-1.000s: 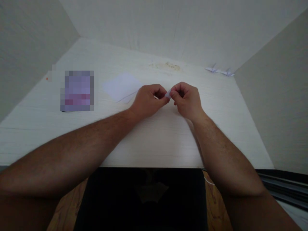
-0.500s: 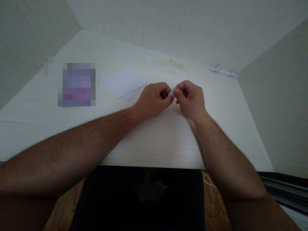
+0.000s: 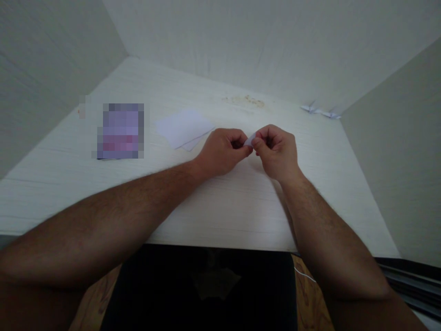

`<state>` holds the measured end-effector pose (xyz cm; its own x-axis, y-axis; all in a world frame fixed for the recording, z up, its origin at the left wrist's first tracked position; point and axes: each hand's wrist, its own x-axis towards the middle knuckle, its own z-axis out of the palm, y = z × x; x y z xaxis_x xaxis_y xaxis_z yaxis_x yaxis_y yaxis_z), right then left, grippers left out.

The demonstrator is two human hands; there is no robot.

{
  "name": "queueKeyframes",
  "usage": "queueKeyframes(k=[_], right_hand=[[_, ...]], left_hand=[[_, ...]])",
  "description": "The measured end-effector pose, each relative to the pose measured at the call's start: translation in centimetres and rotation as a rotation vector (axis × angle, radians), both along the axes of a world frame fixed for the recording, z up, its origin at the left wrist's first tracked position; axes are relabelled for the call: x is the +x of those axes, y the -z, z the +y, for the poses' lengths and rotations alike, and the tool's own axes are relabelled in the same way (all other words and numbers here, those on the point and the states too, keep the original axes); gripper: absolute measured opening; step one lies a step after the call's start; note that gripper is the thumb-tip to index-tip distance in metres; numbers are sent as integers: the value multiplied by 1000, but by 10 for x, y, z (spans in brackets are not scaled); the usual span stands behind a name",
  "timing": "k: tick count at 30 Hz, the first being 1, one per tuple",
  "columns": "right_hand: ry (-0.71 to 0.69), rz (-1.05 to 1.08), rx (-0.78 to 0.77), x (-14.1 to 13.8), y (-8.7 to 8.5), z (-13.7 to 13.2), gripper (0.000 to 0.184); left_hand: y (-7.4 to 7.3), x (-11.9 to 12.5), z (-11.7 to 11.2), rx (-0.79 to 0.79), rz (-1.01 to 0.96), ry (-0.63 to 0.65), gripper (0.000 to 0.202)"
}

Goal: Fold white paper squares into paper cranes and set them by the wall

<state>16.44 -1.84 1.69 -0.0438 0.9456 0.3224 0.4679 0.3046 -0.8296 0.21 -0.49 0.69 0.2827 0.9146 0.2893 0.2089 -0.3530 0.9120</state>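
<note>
A small piece of white paper [image 3: 250, 140] is pinched between my two hands, above the middle of the table. My left hand [image 3: 225, 151] grips its left end between thumb and fingers. On the other end, the thumb and forefinger of my right hand [image 3: 278, 149] are closed. Most of the paper is covered by my fingers, so its full shape does not show. Flat white sheets [image 3: 184, 126] lie on the table just beyond my left hand, one partly over another.
A blurred-out purple and pink item [image 3: 120, 133] lies at the left of the white table [image 3: 220, 216]. Small folded white paper pieces [image 3: 320, 111] rest by the back wall at right. A brownish stain [image 3: 253, 101] marks the tabletop near that wall. Walls enclose three sides.
The whole view has shifted slightly, so everything sits a little lower in the picture. Both hands keep their pinch on the paper, with a bit more of it showing between them.
</note>
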Motion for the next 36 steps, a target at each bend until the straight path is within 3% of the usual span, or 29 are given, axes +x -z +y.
queueKeyframes(k=[5,10,14,24,36], right_hand=[[10,17,-23,0,2,2,10],[-27,101,-19,1,1,2,11],[3,217,-25,-4,2,2,11],[49,261,-107,-5,6,2,19],[35,292,-98,-4,6,3,19]], left_hand=[[4,-1,3,-46,-57,31,16],[4,-2,4,-221,-290,107,12],[5,-2,5,-212,-409,84,11],[6,-1,5,-188,-368,-9,15],[6,-1,6,-188,-376,-10,16]])
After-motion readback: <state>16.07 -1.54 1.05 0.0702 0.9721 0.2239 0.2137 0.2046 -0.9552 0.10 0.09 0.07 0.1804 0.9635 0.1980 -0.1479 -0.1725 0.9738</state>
